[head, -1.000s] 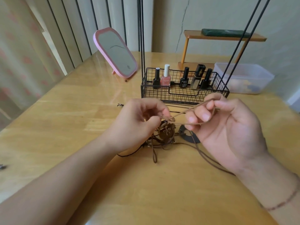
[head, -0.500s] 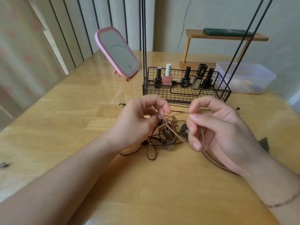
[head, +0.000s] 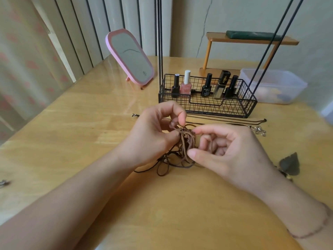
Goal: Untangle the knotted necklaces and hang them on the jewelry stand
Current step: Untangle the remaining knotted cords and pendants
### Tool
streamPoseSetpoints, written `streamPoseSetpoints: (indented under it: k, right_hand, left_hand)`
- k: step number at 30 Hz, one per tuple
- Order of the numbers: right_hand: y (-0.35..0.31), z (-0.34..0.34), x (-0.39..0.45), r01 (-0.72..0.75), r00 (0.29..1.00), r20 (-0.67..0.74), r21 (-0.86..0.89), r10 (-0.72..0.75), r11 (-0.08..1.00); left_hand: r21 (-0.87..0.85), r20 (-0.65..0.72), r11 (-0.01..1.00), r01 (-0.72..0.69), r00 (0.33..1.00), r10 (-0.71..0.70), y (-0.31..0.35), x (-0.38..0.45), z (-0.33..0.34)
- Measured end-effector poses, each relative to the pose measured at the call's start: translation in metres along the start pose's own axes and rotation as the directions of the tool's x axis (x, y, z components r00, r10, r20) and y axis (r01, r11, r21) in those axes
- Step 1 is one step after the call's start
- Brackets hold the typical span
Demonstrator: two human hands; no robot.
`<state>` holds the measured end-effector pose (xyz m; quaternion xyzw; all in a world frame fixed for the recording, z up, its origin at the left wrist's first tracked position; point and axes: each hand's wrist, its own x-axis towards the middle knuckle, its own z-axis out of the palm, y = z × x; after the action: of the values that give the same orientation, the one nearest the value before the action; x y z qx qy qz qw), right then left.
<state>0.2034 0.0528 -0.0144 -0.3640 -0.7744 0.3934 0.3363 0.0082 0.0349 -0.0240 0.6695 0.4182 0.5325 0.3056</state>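
A knot of brown cord necklaces (head: 184, 141) sits just above the wooden table (head: 72, 141), with loose loops trailing toward me. My left hand (head: 155, 134) pinches strands at the top left of the knot between thumb and forefinger. My right hand (head: 228, 150) pinches the knot from the right, thumb low and forefinger high, with a cord looped round its fingers. The black wire jewelry stand (head: 207, 103) stands right behind, its thin black rods rising out of view. Two thin dark necklaces (head: 225, 120) lie stretched in front of its basket.
Several nail polish bottles (head: 185, 85) stand in the stand's basket. A pink mirror (head: 129, 56) leans at the back left. A clear plastic box (head: 273, 85) and a small wooden shelf (head: 250, 40) are at the back right. A silver pendant (head: 259, 130) and a dark pendant (head: 290, 166) lie at right.
My right hand dropped from holding a cord stretched up and out, and closed in on the knot. The cords are now bunched between both hands, hiding the round pendant seen earlier.
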Motion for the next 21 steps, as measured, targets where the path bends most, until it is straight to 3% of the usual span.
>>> streamPoseSetpoints:
  k: [4, 11, 15, 17, 19, 21]
  right_hand:
    - [0.003, 0.000, 0.003, 0.067, 0.998, 0.040, -0.316, -0.058, 0.946]
    - [-0.002, -0.018, 0.003, 0.154, 0.987, -0.001, -0.280, -0.161, 0.948]
    - [-0.001, -0.020, 0.003, 0.195, 0.978, 0.149, -0.386, -0.147, 0.901]
    - [-0.002, -0.016, 0.001, 0.279, 0.953, 0.204, -0.291, -0.226, 0.915]
    - [-0.002, -0.012, 0.001, 0.324, 0.946, 0.088, -0.158, -0.313, 0.933]
    - [0.000, -0.008, 0.002, 0.296, 0.951, -0.062, -0.095, -0.303, 0.950]
  left_hand:
    - [-0.027, -0.013, 1.000, -0.010, 1.000, 0.010, 0.002, 0.000, 0.002]
    - [0.070, -0.068, 0.997, -0.016, 0.997, 0.021, 0.001, -0.003, 0.002]
    - [0.067, -0.102, 0.998, 0.007, 0.995, 0.000, 0.003, -0.002, 0.001]
    - [0.078, -0.099, 0.997, 0.005, 0.995, 0.002, 0.001, -0.002, 0.001]
    - [0.041, -0.074, 0.999, 0.024, 0.997, -0.021, 0.000, -0.002, 0.002]
    - [-0.029, -0.054, 0.999, 0.041, 0.998, -0.043, 0.001, -0.002, 0.003]
